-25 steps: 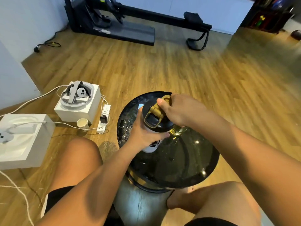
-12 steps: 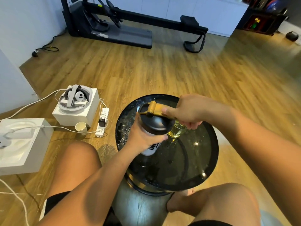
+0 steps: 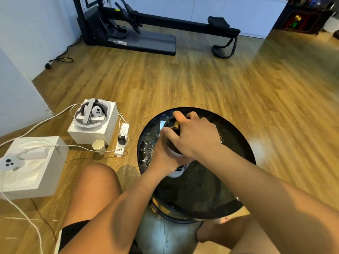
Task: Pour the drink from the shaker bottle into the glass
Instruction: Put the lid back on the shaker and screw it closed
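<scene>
The shaker bottle (image 3: 178,171), white with a black lid and a gold flip cap, stands on the round black glass table (image 3: 236,197). My left hand (image 3: 163,154) is wrapped around its body from the left. My right hand (image 3: 194,134) lies over the lid, fingers closed around the black top, with a bit of the gold cap showing under the thumb. The glass with yellowish drink is almost fully hidden behind my right hand; only a sliver (image 3: 221,139) shows at the wrist.
On the wooden floor to the left stand two white boxes (image 3: 93,132) (image 3: 31,173) with headset gear, a paper cup (image 3: 98,146), a power strip (image 3: 122,139) and white cables. My bare knees flank the table. A rowing machine (image 3: 146,28) sits far back.
My right hand moved from the gold cap at the lid's right edge to cover the whole lid from above. The glass is now hidden. The camera tilted slightly.
</scene>
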A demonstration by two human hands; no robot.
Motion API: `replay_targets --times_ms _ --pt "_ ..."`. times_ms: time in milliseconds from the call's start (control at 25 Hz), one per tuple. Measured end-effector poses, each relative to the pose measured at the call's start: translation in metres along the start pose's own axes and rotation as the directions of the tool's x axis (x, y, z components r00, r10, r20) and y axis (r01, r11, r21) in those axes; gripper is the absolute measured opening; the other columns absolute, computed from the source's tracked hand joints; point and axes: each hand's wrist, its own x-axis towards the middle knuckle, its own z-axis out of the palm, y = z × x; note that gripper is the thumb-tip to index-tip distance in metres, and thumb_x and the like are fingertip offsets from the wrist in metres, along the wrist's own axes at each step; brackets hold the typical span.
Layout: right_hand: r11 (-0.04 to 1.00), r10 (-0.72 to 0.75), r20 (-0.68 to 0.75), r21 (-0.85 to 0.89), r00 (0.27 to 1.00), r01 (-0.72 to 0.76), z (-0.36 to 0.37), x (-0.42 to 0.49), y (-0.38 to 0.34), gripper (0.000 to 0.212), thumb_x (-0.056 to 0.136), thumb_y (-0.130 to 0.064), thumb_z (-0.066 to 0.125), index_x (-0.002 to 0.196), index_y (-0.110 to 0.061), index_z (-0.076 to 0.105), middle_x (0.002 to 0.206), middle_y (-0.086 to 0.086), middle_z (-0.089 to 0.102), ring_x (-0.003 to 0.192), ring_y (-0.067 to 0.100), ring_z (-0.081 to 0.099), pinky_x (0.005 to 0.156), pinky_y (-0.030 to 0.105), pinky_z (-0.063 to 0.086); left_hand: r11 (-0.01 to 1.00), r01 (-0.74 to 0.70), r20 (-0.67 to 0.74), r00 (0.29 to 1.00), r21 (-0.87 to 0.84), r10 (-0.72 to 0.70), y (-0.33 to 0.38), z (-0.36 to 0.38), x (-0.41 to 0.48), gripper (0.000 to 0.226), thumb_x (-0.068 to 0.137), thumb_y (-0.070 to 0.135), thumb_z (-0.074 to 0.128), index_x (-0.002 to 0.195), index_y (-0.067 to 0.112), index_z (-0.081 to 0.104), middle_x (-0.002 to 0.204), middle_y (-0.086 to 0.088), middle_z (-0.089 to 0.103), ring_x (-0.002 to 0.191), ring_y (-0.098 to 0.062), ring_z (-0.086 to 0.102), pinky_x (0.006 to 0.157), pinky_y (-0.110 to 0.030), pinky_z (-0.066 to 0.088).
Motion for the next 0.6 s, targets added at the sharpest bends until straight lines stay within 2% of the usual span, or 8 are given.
replay_targets --times_ms 120,200,240,400,520,600 --pt "0.998 0.061 -0.008 -0.011 0.998 -0.061 -0.002 0.003 -0.003 0.076 0.085 -0.077 0.016 0.132 -0.020 0.036 0.096 0.014 0.053 0.082 0.036 0.054 0.059 0.036 0.032 0.996 -0.016 0.034 0.999 0.088 0.013 0.003 0.001 0.004 0.088 0.047 0.068 0.073 0.114 0.036 0.026 0.094 0.023 0.046 0.088 0.034 0.044 0.069 0.006 0.036" --pt "0.996 0.064 0.060 -0.071 0.996 -0.060 -0.010 0.008 -0.001 0.081 0.084 -0.077 0.016 0.128 -0.013 0.038 0.079 0.007 0.046 0.074 0.030 0.049 0.054 0.035 0.031 0.999 0.000 0.005 1.000 0.055 0.000 0.001 0.002 0.003 0.088 0.044 0.068 0.078 0.111 0.046 0.025 0.097 0.024 0.050 0.091 0.032 0.047 0.070 0.005 0.037" --pt "0.994 0.068 0.096 -0.086 0.993 -0.060 -0.014 0.010 0.001 0.080 0.085 -0.076 0.018 0.125 -0.011 0.039 0.077 0.005 0.043 0.073 0.029 0.048 0.052 0.035 0.030 1.000 0.004 -0.020 1.000 0.021 -0.004 -0.001 0.002 0.002 0.087 0.042 0.065 0.083 0.106 0.051 0.026 0.099 0.024 0.052 0.093 0.028 0.051 0.071 0.004 0.039" --pt "0.991 0.124 0.153 -0.065 0.980 -0.115 -0.025 0.015 0.003 0.073 0.089 -0.072 0.024 0.120 -0.011 0.046 0.085 0.005 0.043 0.078 0.029 0.047 0.057 0.035 0.035 0.999 0.009 -0.034 0.999 -0.031 -0.010 -0.002 0.002 0.001 0.096 0.038 0.067 0.089 0.114 0.052 0.032 0.106 0.025 0.056 0.097 0.009 0.059 0.067 -0.007 0.045" --pt "0.990 0.134 0.163 -0.071 0.978 -0.124 -0.022 0.017 0.001 0.072 0.089 -0.072 0.024 0.123 -0.012 0.046 0.089 0.006 0.048 0.079 0.028 0.047 0.058 0.036 0.037 0.999 0.021 -0.020 1.000 -0.040 -0.022 -0.004 0.001 0.001 0.102 0.038 0.067 0.090 0.120 0.050 0.032 0.110 0.024 0.058 0.105 0.000 0.061 0.074 -0.013 0.046" --pt "0.990 0.121 0.251 0.034 0.960 -0.134 -0.022 0.020 0.007 0.075 0.086 -0.076 0.026 0.128 -0.016 0.042 0.107 0.010 0.058 0.087 0.029 0.053 0.063 0.037 0.041 0.999 0.001 0.004 1.000 -0.051 -0.001 -0.005 -0.002 0.000 0.101 0.038 0.068 0.090 0.120 0.049 0.034 0.111 0.021 0.061 0.108 -0.002 0.062 0.077 -0.014 0.047"
